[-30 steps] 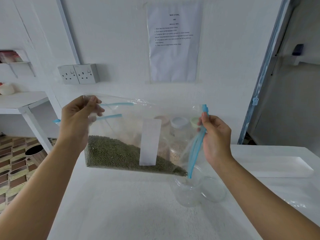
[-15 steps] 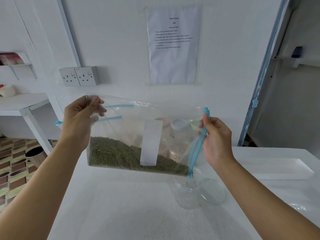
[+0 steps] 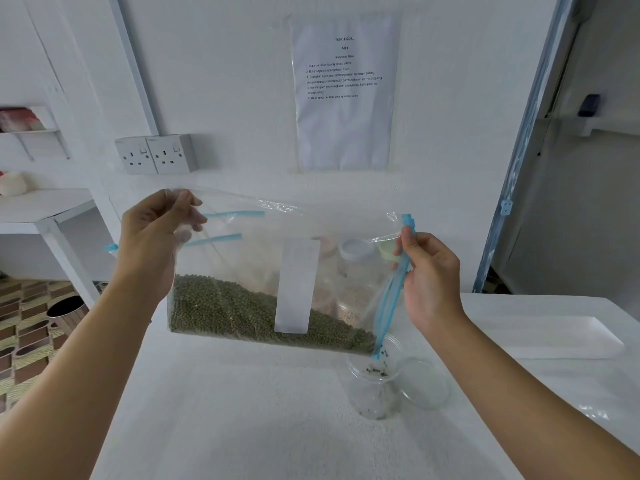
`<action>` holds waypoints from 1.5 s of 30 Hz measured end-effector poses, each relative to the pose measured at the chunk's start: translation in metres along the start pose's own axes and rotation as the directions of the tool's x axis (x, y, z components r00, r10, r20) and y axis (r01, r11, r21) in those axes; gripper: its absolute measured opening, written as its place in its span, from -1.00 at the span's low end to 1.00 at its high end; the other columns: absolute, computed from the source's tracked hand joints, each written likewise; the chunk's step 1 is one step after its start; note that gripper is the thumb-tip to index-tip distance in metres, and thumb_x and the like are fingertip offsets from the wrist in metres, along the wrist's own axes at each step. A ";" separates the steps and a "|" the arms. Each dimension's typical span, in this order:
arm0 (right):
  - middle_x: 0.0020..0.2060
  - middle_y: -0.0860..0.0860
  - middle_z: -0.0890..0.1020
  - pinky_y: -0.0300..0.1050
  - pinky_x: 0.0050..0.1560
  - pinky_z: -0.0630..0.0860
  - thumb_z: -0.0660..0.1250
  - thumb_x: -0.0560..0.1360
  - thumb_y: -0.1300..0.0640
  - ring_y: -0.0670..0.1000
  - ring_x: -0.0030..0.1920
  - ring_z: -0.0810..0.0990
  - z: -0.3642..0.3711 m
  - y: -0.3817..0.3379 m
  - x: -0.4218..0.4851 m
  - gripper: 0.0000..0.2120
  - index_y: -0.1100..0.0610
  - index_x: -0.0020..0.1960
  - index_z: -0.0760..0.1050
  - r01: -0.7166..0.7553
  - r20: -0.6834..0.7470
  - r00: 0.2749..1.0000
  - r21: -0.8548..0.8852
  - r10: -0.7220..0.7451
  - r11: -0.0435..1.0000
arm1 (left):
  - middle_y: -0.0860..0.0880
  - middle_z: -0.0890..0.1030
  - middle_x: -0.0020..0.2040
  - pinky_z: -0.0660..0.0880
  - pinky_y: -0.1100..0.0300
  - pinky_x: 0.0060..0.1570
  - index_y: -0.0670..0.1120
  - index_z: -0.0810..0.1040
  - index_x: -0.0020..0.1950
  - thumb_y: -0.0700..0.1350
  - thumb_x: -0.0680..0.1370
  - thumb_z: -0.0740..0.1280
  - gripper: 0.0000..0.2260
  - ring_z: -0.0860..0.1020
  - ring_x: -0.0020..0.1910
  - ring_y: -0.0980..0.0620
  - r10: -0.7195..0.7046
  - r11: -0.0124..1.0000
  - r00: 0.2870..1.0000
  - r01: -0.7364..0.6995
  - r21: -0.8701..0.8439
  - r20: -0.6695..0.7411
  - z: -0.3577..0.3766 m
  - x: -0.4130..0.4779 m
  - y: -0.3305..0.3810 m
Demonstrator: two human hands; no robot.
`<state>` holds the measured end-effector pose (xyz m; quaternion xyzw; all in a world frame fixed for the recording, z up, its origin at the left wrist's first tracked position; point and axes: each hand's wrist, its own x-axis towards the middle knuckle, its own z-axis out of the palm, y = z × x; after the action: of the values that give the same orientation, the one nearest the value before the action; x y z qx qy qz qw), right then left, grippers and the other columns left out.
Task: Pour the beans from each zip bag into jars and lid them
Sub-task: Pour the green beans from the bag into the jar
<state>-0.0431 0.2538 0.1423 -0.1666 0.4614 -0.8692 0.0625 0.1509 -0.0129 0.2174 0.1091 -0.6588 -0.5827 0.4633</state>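
I hold a clear zip bag [image 3: 263,258] with a blue zipper strip and a white label sideways above the table. Green beans [image 3: 225,306] fill its lower part. My left hand [image 3: 152,244] grips the bag's upper left corner. My right hand [image 3: 429,271] pinches the blue zipper edge on the right. The bag's lower right corner hangs over an open clear jar [image 3: 375,386], and a few beans lie inside the jar. A clear lid [image 3: 424,382] lies flat on the table right beside the jar.
Behind the bag, lidded jars [image 3: 353,271] stand by the wall, blurred through the plastic. A white tray [image 3: 554,337] lies at the right of the white table [image 3: 242,410]. Sockets [image 3: 156,154] and a printed sheet [image 3: 343,91] hang on the wall.
The bag's lower right corner has come down over the jar's mouth, and the first beans have dropped into the jar. Both hands keep their grip.
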 end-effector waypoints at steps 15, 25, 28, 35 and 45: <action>-0.32 0.00 0.57 0.00 -0.09 0.43 0.47 0.43 0.00 -0.05 -0.28 0.51 0.004 -0.002 -0.004 -0.74 0.20 -0.19 0.56 0.019 -0.028 0.999 0.000 -0.019 1.000 | 0.06 0.63 -0.26 0.33 -0.02 0.01 0.05 0.65 -0.22 -0.16 0.67 0.31 -0.71 0.48 -0.25 0.02 0.024 0.999 0.999 -0.025 0.024 0.032 -0.001 0.003 0.009; -0.32 -0.02 0.58 0.02 -0.07 0.42 0.43 0.55 0.10 -0.05 -0.25 0.51 0.004 -0.003 -0.005 -0.78 0.19 -0.21 0.54 0.026 -0.031 0.999 -0.018 -0.026 1.000 | 0.04 0.62 -0.26 0.34 -0.07 0.07 0.04 0.64 -0.20 -0.14 0.67 0.32 -0.73 0.48 -0.25 0.02 0.012 0.999 0.999 -0.013 0.029 0.034 -0.003 0.003 0.009; -0.33 -0.02 0.58 -0.01 -0.09 0.44 0.42 0.57 0.11 -0.05 -0.25 0.51 0.003 -0.002 -0.004 -0.78 0.19 -0.21 0.54 0.023 -0.035 0.999 -0.026 -0.024 0.999 | 0.04 0.62 -0.27 0.34 -0.04 0.05 0.04 0.64 -0.21 -0.15 0.67 0.32 -0.73 0.48 -0.26 0.02 0.011 0.999 0.999 -0.012 0.037 0.032 -0.002 0.004 0.008; -0.32 -0.02 0.58 -0.02 -0.09 0.45 0.43 0.55 0.10 -0.05 -0.24 0.52 0.004 -0.003 -0.004 -0.77 0.17 -0.23 0.54 0.013 -0.037 0.999 -0.013 -0.014 1.000 | 0.03 0.61 -0.25 0.36 0.08 -0.06 -0.01 0.61 -0.18 -0.17 0.67 0.32 -0.76 0.48 -0.28 0.03 0.021 0.999 0.999 -0.022 0.034 0.031 0.000 0.005 0.008; -0.32 -0.01 0.59 -0.05 -0.12 0.47 0.46 0.50 0.06 -0.05 -0.26 0.52 0.004 -0.004 -0.004 -0.78 0.20 -0.19 0.56 0.010 -0.035 0.999 -0.010 -0.011 1.000 | 0.02 0.60 -0.25 0.35 0.02 -0.01 -0.01 0.62 -0.18 -0.16 0.66 0.33 -0.78 0.49 -0.28 0.04 0.015 0.999 1.000 -0.015 0.033 0.025 -0.002 0.007 0.008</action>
<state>-0.0378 0.2537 0.1467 -0.1541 0.4657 -0.8700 0.0490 0.1513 -0.0167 0.2277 0.1045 -0.6749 -0.5695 0.4575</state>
